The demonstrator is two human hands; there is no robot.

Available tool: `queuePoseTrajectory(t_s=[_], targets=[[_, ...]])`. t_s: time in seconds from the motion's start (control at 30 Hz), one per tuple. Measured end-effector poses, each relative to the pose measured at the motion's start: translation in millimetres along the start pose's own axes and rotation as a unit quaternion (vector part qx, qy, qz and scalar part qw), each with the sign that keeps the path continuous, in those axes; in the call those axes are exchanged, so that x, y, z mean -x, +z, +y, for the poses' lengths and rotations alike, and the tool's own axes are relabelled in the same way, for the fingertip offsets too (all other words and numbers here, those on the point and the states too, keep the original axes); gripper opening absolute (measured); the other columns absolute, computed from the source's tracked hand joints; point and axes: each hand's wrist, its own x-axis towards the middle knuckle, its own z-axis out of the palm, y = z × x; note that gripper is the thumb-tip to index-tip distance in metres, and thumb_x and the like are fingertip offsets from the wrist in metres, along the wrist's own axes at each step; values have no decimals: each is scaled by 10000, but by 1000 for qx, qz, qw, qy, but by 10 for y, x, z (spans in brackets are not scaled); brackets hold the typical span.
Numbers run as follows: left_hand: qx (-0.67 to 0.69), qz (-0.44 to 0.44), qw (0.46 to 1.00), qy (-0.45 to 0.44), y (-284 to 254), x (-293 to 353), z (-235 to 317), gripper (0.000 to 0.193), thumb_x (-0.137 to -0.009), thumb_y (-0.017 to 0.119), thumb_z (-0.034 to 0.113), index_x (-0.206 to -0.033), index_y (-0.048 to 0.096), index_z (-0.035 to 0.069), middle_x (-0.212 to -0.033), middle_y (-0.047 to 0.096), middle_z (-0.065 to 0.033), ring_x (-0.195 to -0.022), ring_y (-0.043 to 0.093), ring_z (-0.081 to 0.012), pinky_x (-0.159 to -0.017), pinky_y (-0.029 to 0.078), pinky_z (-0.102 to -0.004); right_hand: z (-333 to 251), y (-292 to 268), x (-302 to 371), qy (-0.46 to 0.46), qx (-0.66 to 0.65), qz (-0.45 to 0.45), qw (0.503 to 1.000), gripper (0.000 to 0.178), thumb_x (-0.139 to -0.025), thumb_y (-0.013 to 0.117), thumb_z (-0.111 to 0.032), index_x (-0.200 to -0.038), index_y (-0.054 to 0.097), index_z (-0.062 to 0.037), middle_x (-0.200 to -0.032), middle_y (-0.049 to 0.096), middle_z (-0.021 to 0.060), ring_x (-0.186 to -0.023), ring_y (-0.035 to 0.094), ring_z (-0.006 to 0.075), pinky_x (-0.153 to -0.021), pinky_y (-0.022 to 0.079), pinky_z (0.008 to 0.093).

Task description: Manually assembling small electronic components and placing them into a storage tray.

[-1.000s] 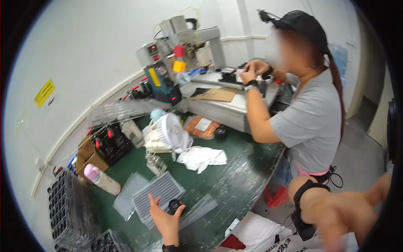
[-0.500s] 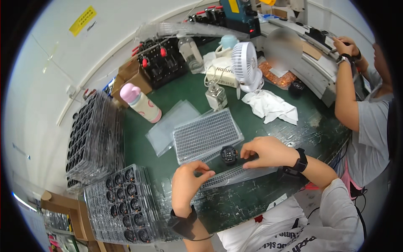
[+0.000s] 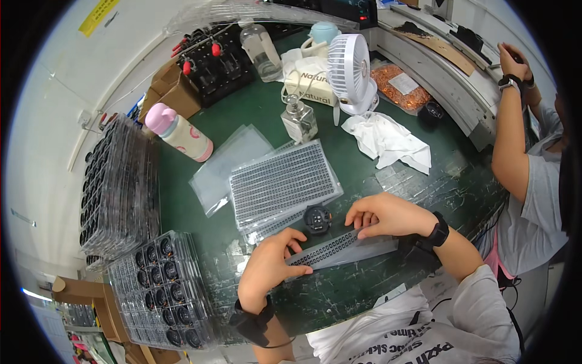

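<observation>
A narrow clear strip with rows of small black ring-like pieces (image 3: 327, 249) lies aslant at the table's near side. My left hand (image 3: 270, 264) grips its left end, thumb along the lower edge and fingers curled over the upper one. At the strip's right end my right hand (image 3: 391, 218) pinches it between thumb and fingers. Just beyond the strip, between both hands, rests a round black watch-like part (image 3: 317, 219), touched by neither. Farther back lies a larger sheet (image 3: 282, 182) covered with rows of the same small black pieces, on top of clear film.
Clear trays with round black parts (image 3: 160, 291) stand at the left, beside a tall tray stack (image 3: 118, 188). Behind are a pink-capped bottle (image 3: 182, 134), glass bottle (image 3: 298, 120), white fan (image 3: 351, 73) and white cloth (image 3: 388, 142). A co-worker (image 3: 527, 158) sits at the right.
My left hand has closed in on the strip's left end, its thumb now lying on it. My right fingers have come down to the right end. The whole view has shifted slightly.
</observation>
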Motion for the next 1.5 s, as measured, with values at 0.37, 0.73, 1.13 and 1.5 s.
queuePoseTrajectory(t_s=[0.37, 0.73, 1.13, 1.5], targets=[[130, -19, 991, -25, 9, -22, -82, 577, -661, 842, 101, -1156, 548, 54, -845, 678, -47, -710, 552, -83, -622, 437, -227, 60, -62, 34, -14, 14, 87, 996, 211, -783, 675, -24, -989, 635, -11, -811, 669, 79, -716, 647, 164, -658, 512, 287], [15, 20, 999, 44, 116, -29, 27, 657, -554, 885, 158, -1100, 550, 14, -885, 618, -91, -790, 573, -169, -723, 482, -284, 39, -133, 61, 3, 73, 114, 991, 235, -776, 674, -9, -1009, 637, -7, -880, 663, 88, -793, 649, 185, -732, 511, 294], [63, 22, 998, -19, 50, -18, -12, 491, -636, 840, 53, -1032, 549, 45, -752, 670, -57, -653, 545, -79, -617, 455, -227, -66, 35, 85, -66, 166, 98, 979, 481, -706, 787, -225, -1134, 608, -98, -1065, 624, 77, -1014, 570, 259, -918, 415, 372], [18, 40, 999, -22, -11, 95, -150, 437, -618, 848, 77, -982, 613, 21, -821, 625, -59, -697, 561, -129, -620, 461, -259, -45, -141, 198, -50, 228, 48, 971, 638, -652, 813, -222, -1214, 527, -129, -1073, 566, 66, -1007, 548, 245, -894, 415, 363]])
